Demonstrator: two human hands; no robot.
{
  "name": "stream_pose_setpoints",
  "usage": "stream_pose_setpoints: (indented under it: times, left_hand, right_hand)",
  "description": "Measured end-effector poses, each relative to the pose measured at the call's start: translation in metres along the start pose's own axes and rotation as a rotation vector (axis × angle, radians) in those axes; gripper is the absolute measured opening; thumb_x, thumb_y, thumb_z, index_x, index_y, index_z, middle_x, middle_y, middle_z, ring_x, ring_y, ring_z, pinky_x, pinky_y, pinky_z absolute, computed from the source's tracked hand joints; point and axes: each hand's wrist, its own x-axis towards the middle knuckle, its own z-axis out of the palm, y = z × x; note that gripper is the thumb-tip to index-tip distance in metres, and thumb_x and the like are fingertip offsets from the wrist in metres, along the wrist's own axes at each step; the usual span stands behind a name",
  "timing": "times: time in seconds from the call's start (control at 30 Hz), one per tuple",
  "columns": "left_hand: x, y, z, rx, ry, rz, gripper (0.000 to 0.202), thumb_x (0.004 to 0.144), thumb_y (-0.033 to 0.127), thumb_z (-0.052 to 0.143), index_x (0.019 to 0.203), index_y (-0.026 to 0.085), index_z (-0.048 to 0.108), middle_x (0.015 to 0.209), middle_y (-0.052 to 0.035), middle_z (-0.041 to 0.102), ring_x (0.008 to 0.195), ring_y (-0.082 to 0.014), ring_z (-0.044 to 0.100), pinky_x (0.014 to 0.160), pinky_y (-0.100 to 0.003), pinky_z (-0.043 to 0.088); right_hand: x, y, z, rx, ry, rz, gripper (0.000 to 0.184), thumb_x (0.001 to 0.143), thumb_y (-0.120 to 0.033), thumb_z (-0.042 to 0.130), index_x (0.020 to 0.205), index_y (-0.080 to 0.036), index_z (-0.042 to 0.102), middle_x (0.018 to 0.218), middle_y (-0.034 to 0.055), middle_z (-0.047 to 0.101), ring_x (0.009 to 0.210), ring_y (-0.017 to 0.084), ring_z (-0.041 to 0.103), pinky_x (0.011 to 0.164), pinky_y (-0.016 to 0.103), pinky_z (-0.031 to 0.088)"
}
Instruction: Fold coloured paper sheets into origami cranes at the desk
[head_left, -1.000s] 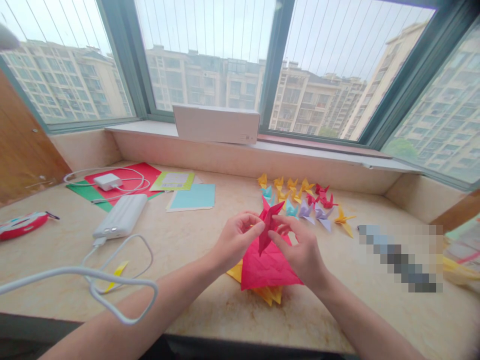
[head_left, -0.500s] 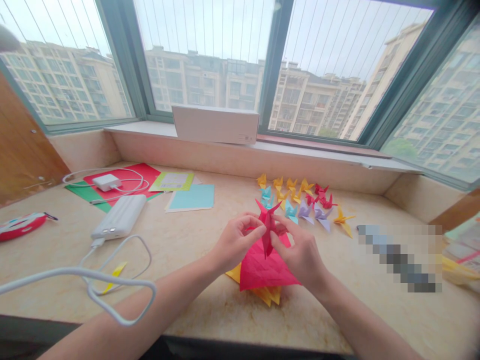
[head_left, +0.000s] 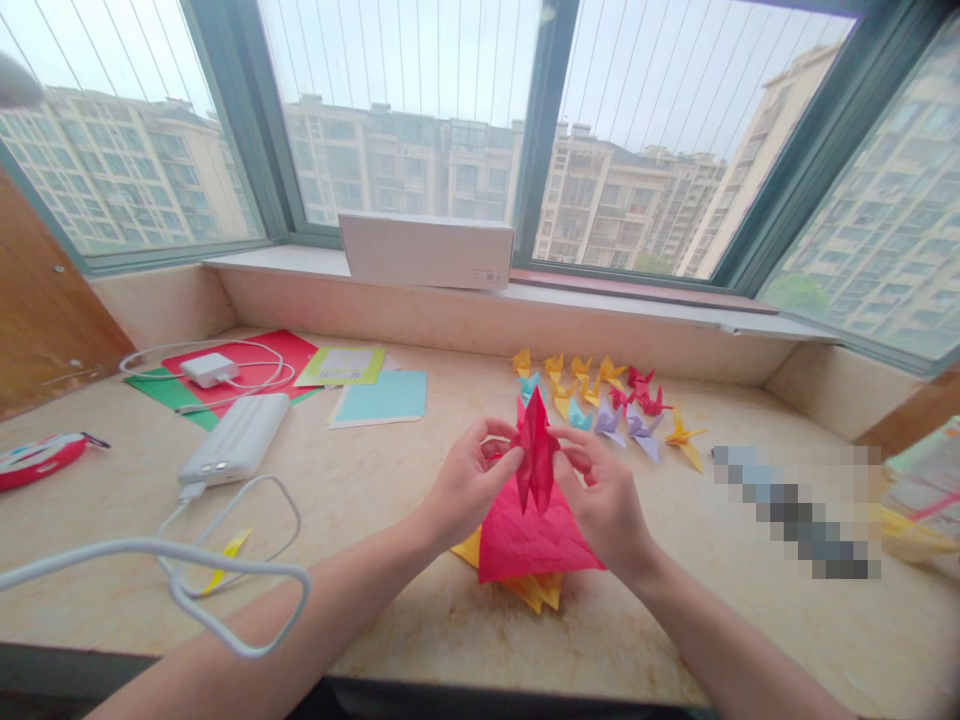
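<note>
Since half a second ago, the folded red paper (head_left: 535, 455) has turned end for end between my fingers: two slim points stuck up then, and now one broad peak stands on top with narrow tips hanging below. It is thin, crisp stuff, layered into a long, kite-like shape with a fold down its middle. Under it lies a creased red sheet (head_left: 536, 548), its surface crossed by fold lines, and yellow folded pieces (head_left: 541, 592) poke out from beneath that.

All this sits near the front edge of a mottled beige stone counter (head_left: 420, 630). Beyond my hands stand small paper birds in yellow, light blue, red and lilac, the nearest yellow bird (head_left: 681, 434) at the right end. Off to the left are a white power bank (head_left: 236, 437), a looping white cable (head_left: 135, 546) and a pale blue sheet (head_left: 381, 397). At the back, a white box (head_left: 426, 252) rests on the ledge before wide windows that look out on apartment blocks.

Both forearms reach in from below, converging. My left hand (head_left: 474, 478) pinches the paper's left side, thumb toward me; my right hand (head_left: 604, 485) grips the other side likewise, fingers bent, nearly closed, parted only by the paper.
</note>
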Motion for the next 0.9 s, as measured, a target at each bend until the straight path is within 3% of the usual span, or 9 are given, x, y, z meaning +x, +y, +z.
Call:
stream_pose_setpoints:
  times: [0.2, 0.47, 0.67, 0.9]
  left_hand:
    - [-0.002, -0.003, -0.002, 0.180, 0.053, 0.068, 0.024, 0.086, 0.033, 0.068, 0.101, 0.017, 0.059, 0.096, -0.0070, 0.068, 0.084, -0.0177, 0.067, 0.071, -0.028, 0.055]
    - [-0.002, -0.005, -0.006, 0.485, 0.088, 0.177, 0.017, 0.085, 0.031, 0.067, 0.084, 0.016, 0.061, 0.090, -0.0057, 0.064, 0.083, -0.0177, 0.064, 0.075, -0.031, 0.056]
    - [-0.004, 0.000, -0.005, 0.437, 0.055, 0.213, 0.012, 0.088, 0.028, 0.063, 0.088, 0.016, 0.065, 0.102, -0.0073, 0.063, 0.093, -0.0179, 0.064, 0.079, -0.029, 0.056]
    - [-0.002, 0.004, -0.005, 0.263, 0.010, 0.163, 0.015, 0.085, 0.029, 0.069, 0.088, 0.015, 0.072, 0.107, -0.0091, 0.061, 0.102, -0.0192, 0.061, 0.081, -0.026, 0.055]
  right_hand:
    - [0.000, 0.001, 0.003, -0.125, -0.028, -0.015, 0.031, 0.087, -0.026, 0.065, 0.118, -0.023, 0.063, 0.096, 0.0043, 0.077, 0.089, 0.022, 0.074, 0.084, 0.037, 0.059]
    - [-0.004, 0.003, 0.003, -0.193, -0.052, -0.159, 0.026, 0.088, -0.019, 0.064, 0.114, -0.025, 0.066, 0.106, 0.0038, 0.075, 0.093, 0.020, 0.074, 0.083, 0.032, 0.059]
    - [0.000, 0.001, -0.001, -0.192, -0.026, -0.129, 0.027, 0.087, -0.019, 0.065, 0.113, -0.025, 0.066, 0.099, 0.0027, 0.076, 0.087, 0.019, 0.072, 0.082, 0.033, 0.057]
    - [0.006, 0.003, -0.004, -0.123, -0.016, -0.075, 0.027, 0.087, -0.020, 0.063, 0.113, -0.025, 0.067, 0.097, 0.0031, 0.075, 0.085, 0.020, 0.069, 0.080, 0.034, 0.055]
